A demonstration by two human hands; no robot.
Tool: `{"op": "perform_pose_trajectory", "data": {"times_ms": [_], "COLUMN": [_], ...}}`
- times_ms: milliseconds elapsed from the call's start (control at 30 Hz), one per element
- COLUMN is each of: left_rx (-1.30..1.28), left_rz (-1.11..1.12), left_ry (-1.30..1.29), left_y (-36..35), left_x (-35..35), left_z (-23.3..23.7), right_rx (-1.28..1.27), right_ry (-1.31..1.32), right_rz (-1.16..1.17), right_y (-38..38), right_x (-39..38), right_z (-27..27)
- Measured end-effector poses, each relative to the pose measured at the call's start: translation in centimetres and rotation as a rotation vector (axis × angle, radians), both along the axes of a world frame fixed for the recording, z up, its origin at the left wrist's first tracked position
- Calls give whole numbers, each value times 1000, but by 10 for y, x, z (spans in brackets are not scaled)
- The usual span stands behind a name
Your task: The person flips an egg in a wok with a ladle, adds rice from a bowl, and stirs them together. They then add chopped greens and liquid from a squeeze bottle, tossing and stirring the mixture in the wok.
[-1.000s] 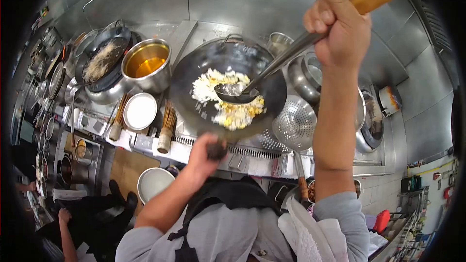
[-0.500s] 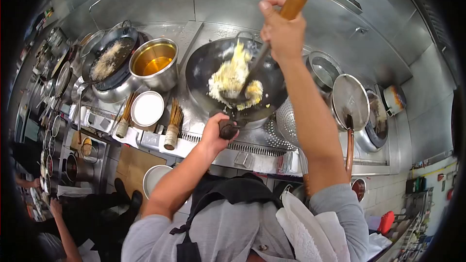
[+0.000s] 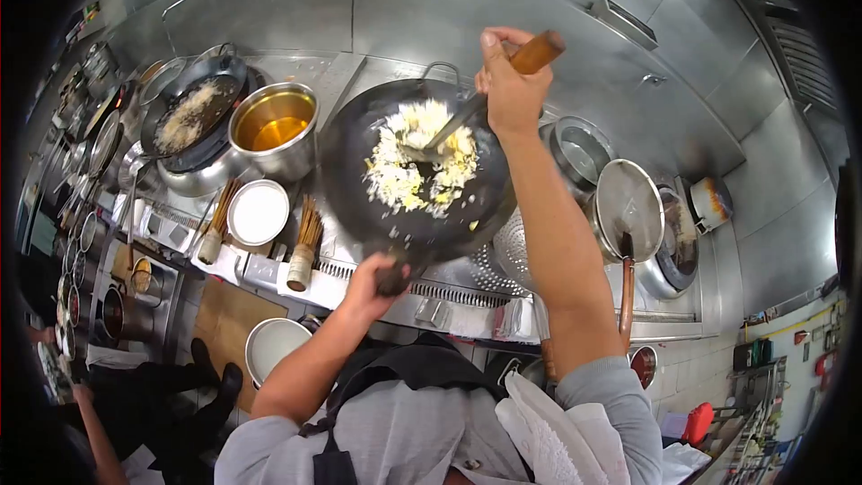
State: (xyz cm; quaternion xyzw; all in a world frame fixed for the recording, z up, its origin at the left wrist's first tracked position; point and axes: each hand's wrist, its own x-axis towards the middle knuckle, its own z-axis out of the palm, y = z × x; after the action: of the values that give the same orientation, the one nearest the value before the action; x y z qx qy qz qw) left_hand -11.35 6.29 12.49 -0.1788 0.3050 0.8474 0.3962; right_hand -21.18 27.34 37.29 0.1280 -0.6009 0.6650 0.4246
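My left hand is wrapped round the dark handle of a wok at its near side. Fried rice with bits of yellow egg lies scattered over the wok's middle. Up and to the right, my right hand grips the wooden handle of a wok ladle, which slants down to the left. Its bowl is pressed among the rice and partly hidden by it. The wok's far loop handle stands away from both hands.
Left of the wok are a metal pot of oil, a second pan, a white bowl and bamboo brushes. To the right are a perforated strainer and a mesh skimmer. Another person's arm shows at lower left.
The wok has tilted and shifted slightly left with my left hand. The rice has spread from a heaped streak into a loose ring. My right hand and the ladle have come lower.
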Motion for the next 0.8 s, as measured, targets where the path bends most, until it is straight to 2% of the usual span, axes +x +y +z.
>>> {"op": "perform_pose_trajectory", "data": {"times_ms": [33, 133, 167, 200, 267, 300, 400, 433, 467, 533, 567, 633, 700, 733, 800], "left_rx": [36, 9, 8, 6, -19, -2, 23, 38, 19, 9, 17, -4, 44, 34, 54], "left_rz": [-29, -91, -34, 23, -3, 13, -3, -62, -97, -84, -43, 7, 3, 49, -12], "left_ry": [14, 56, -8, -68, -36, -5, -31, 62, 27, 71, -2, -83, -14, -9, -26], "left_y": [-17, -30, -18, -1, 24, 21, 1, -14, -25, -20, -8, 22, 25, 23, -3], "left_x": [11, 30, 22, 2, -33, -28, 1, 14, 24, 27, 14, -27, -33, -23, 3], "left_z": [-23, 17, 31, 46, 40, 28, -18, -27, -27, 25, 31, 43, 13, 5, -19], "right_rx": [-2, -50, -24, -33, -48, -41, -15, -5, -23, -70, -46, -70, -45, -36, -16], "right_ry": [9, -55, -74, -120, -197, -133, -1, 13, 3, -43, -75, -160, -134, -80, 25], "right_rz": [7, 96, 138, 112, 47, 105, 16, 42, 69, 146, 131, 94, 101, 87, 53], "right_y": [1, -2, -5, -12, -20, -14, 0, 4, 5, -2, -9, -21, -13, -10, 0], "right_x": [10, 39, 44, 40, 23, 6, 1, 8, 17, 33, 39, 22, 1, -1, -1], "right_z": [17, 63, 68, 59, 29, 3, 9, 24, 41, 64, 68, 39, 1, 2, 6]}}
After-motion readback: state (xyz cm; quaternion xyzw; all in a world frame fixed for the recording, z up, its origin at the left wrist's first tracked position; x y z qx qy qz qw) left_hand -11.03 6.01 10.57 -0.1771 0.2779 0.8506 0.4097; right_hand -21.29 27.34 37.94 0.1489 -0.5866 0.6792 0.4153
